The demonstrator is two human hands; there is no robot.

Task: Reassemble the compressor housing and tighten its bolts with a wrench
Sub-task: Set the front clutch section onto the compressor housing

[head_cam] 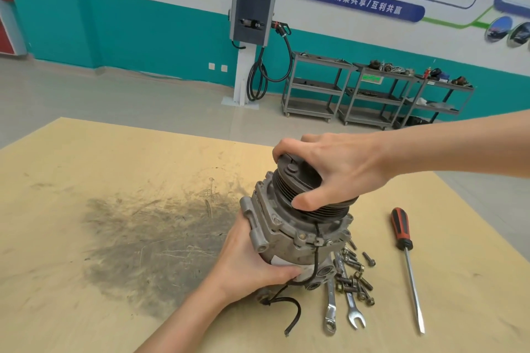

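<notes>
A grey metal compressor (282, 233) stands tilted on the wooden table, its black ribbed pulley (308, 195) on top. My right hand (338, 169) grips the pulley from above, fingers curled round its rim. From the left, my left hand (252, 261) holds the lower housing, thumb across its front. A black wire (296, 306) trails from the body toward me. Several bolts (354, 275) lie in a heap just right of the compressor. Two steel wrenches (341, 306) lie below the bolts, side by side.
A red-and-black handled screwdriver (407, 261) lies to the right of the bolts. The table (86, 180) has a dark greasy smear (149, 246) on its left half. Grey shelf carts (370, 94) and a wall charger (252, 8) stand far behind.
</notes>
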